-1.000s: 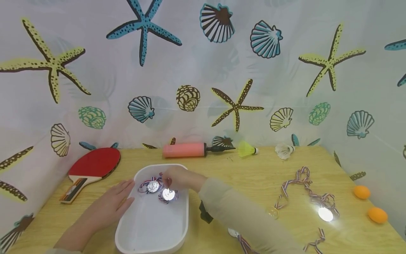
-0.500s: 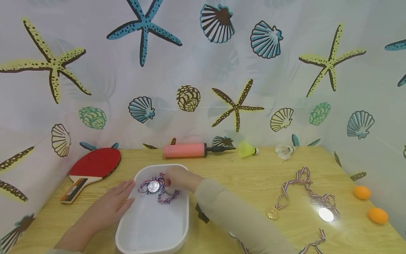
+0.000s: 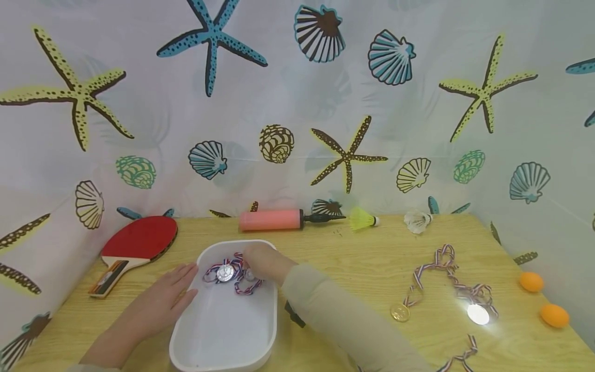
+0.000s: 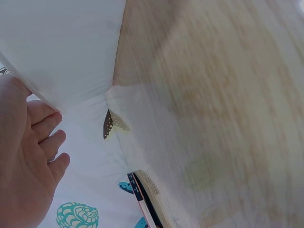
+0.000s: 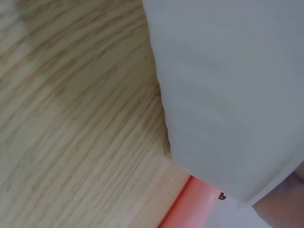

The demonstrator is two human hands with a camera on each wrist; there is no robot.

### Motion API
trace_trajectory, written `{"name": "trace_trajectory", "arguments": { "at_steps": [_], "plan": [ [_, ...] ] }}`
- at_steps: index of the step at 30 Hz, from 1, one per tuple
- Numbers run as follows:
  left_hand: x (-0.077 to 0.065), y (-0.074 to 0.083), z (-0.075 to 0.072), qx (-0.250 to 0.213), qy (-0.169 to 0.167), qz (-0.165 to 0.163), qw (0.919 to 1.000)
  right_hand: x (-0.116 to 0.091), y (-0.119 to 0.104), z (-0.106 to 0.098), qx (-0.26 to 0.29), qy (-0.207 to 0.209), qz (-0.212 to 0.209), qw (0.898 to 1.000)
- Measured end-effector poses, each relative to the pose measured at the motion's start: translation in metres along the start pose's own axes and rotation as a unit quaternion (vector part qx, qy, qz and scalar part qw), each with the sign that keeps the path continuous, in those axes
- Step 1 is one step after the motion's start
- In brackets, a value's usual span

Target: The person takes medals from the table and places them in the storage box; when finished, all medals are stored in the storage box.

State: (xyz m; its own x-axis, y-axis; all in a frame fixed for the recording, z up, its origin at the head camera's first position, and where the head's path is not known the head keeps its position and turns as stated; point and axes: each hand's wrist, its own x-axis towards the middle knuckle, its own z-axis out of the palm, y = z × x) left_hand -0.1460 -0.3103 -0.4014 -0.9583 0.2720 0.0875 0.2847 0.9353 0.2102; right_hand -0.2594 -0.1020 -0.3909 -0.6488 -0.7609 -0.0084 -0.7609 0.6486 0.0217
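Observation:
A white plastic tray (image 3: 223, 320) stands on the wooden table. My left hand (image 3: 160, 297) rests against its left rim with relaxed fingers; in the left wrist view, the left hand (image 4: 28, 152) is beside the tray wall (image 4: 61, 47). Inside the tray's far end lies a silver medal (image 3: 225, 273) on a red, white and blue ribbon. My right hand (image 3: 265, 262) reaches over the right rim, its curled fingers at a second medal (image 3: 249, 274); the fingertips are hidden. In the right wrist view, the tray wall (image 5: 228, 95) covers most of the right hand (image 5: 285, 204).
A table tennis bat (image 3: 139, 240) lies left. At the back are a pink hand pump (image 3: 271, 219), a yellow shuttlecock (image 3: 362, 219) and a white shuttlecock (image 3: 417, 221). Rightward lie a gold medal (image 3: 400, 312), a shiny medal (image 3: 478, 314) and two orange balls (image 3: 531, 281).
In the tray, the second medal and its ribbon have shifted slightly up and right with my right hand, which now covers part of the medal. My left hand stays put.

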Motion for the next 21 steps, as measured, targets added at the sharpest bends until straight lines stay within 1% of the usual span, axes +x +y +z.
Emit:
{"name": "trace_trajectory", "arguments": {
  "at_steps": [3, 6, 7, 9, 11, 14, 17, 19, 21],
  "plan": [
    [0.0, 0.0, 0.0, -0.001, 0.003, 0.003, 1.0, 0.001, 0.0, 0.001, -0.024, 0.007, -0.007, 1.0],
    [0.0, 0.0, 0.0, -0.001, 0.006, 0.007, 1.0, 0.001, 0.001, 0.003, -0.029, 0.007, -0.01, 1.0],
    [0.0, 0.0, 0.001, 0.0, 0.007, 0.008, 0.9999, 0.001, 0.002, 0.002, -0.02, 0.004, -0.007, 1.0],
    [0.0, 0.0, 0.001, 0.0, 0.007, 0.009, 0.9999, -0.001, 0.005, 0.001, 0.026, 0.002, 0.003, 1.0],
    [0.0, 0.0, 0.001, 0.001, 0.007, 0.01, 0.9999, -0.003, 0.01, -0.004, 0.065, 0.005, 0.005, 0.998],
    [0.001, 0.001, 0.001, 0.0, 0.006, 0.006, 1.0, -0.009, 0.017, -0.017, 0.142, 0.018, 0.009, 0.99],
    [0.001, 0.001, 0.001, 0.0, 0.003, 0.001, 1.0, -0.019, 0.026, -0.032, 0.174, 0.037, -0.001, 0.984],
    [0.001, 0.001, 0.001, 0.002, 0.002, 0.0, 1.0, -0.028, 0.032, -0.042, 0.198, 0.055, -0.009, 0.979],
    [0.001, 0.001, 0.001, 0.004, 0.004, 0.002, 1.0, -0.039, 0.038, -0.051, 0.206, 0.078, -0.019, 0.975]
  ]
}}
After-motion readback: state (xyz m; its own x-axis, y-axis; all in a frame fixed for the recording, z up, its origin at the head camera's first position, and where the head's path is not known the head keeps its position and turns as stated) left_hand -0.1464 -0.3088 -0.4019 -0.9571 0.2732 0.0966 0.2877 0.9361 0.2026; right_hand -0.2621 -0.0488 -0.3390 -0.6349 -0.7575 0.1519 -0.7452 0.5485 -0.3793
